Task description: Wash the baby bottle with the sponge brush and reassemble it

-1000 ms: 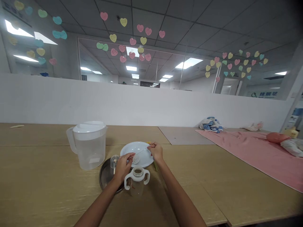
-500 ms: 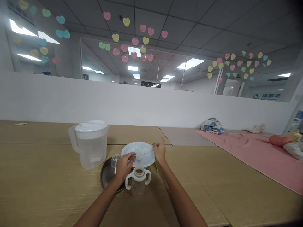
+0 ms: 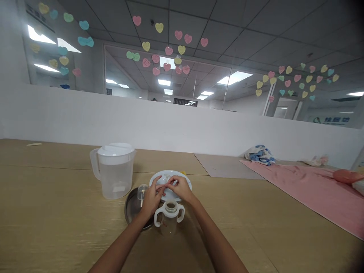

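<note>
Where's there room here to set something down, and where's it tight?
Bare tabletop lies between the white plate and pink cloth, and left of the plastic pitcher. Around the left hand and right hand it's crowded: dark metal tray, plate and two-handled cup sit close.

Nothing is reading cleanly for me here. At the far right of the frame, a sign (image 3: 332, 120) is showing a small logo and a row of teal Chinese characters, too blurred to make out. At the upper left, a dark plaque (image 3: 40, 13) is carrying lettering too small to read, and a pink paper heart (image 3: 168, 50) is bearing faint, illegible scribbles.
</note>
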A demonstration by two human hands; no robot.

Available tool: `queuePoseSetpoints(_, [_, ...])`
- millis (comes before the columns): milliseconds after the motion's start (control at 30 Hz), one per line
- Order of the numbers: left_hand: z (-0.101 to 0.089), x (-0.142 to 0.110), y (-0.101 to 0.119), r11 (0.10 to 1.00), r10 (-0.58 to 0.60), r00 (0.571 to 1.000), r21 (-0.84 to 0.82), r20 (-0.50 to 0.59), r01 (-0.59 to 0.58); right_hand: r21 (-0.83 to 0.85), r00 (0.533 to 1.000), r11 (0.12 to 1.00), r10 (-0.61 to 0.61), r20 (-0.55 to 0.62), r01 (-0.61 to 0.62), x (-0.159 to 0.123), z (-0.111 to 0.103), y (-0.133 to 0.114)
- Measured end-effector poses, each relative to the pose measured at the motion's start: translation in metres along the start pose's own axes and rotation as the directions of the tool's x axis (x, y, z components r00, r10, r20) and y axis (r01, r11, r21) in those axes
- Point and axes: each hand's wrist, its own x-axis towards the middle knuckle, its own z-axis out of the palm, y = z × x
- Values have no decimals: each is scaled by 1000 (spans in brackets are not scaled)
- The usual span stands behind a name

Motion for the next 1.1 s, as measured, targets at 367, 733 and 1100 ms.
queuePoseSetpoints(367, [-1, 1, -2, 999, 35, 998, -18, 50, -34, 32, 999, 999, -16, 45, 15, 2, 0, 4])
queuePoseSetpoints(733, [-8, 11, -5, 941, -122, 922, -339, -368, -12, -52, 991, 993, 98, -96, -103, 3, -7, 7])
queuePoseSetpoints(1100, [-22, 11, 3, 895, -319, 752, -444, -576, 40, -610, 983, 792, 139, 120, -38, -5, -7, 8])
